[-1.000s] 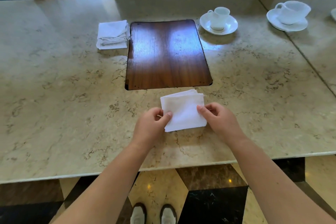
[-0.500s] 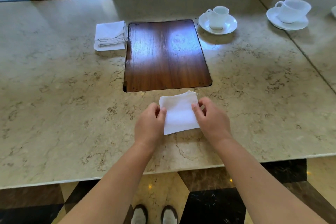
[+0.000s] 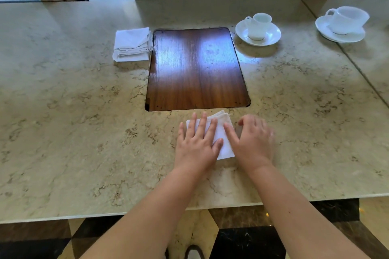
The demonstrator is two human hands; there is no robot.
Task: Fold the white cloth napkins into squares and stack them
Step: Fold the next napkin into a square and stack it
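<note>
Both hands lie flat with fingers spread on the folded white napkin (image 3: 221, 136), near the table's (image 3: 63, 132) front edge. Left hand (image 3: 196, 143) presses its left side; right hand (image 3: 251, 143), a bit blurry, covers its right side. More folded napkins sit in a stack (image 3: 132, 44) toward the back, just beside the wooden panel (image 3: 197, 69).

Both hands, left (image 3: 194, 143) and right (image 3: 251, 141), went from pinching to pressing flat on the napkin (image 3: 222, 139).

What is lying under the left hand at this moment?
A folded white napkin lies under the left hand, flat on the marble table. The napkin's left part is covered, so its edges there cannot be seen.
</note>
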